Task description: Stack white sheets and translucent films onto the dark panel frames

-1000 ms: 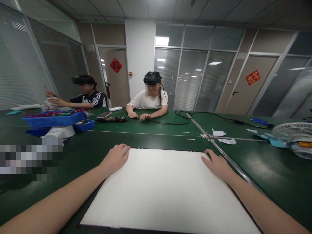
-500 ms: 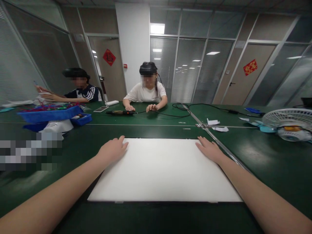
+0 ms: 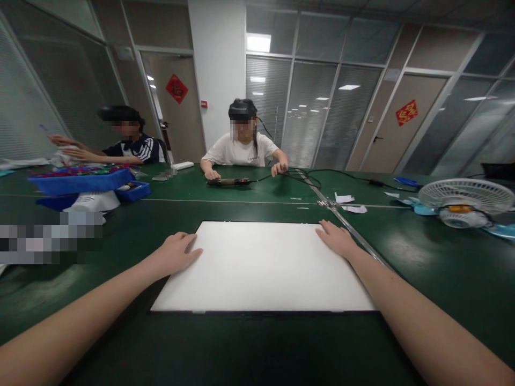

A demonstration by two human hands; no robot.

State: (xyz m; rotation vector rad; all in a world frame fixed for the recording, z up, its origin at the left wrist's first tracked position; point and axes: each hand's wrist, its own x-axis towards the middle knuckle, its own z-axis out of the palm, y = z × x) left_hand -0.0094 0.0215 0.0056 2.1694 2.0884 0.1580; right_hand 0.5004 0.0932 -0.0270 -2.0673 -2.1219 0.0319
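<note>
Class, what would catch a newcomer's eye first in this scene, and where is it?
Probably the white panel on the green table, the left hand at its left edge, the right hand at its far right corner. Next, the white fan at right and heaped blue tray at left.

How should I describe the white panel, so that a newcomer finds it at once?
Start with the large green table, and look at its near side. Between the left hand and the right hand lies the white panel. It is flat, rectangular and dark-edged, far bigger than the paper scraps, and plain, unlike the round, slatted white grille to its right.
</note>
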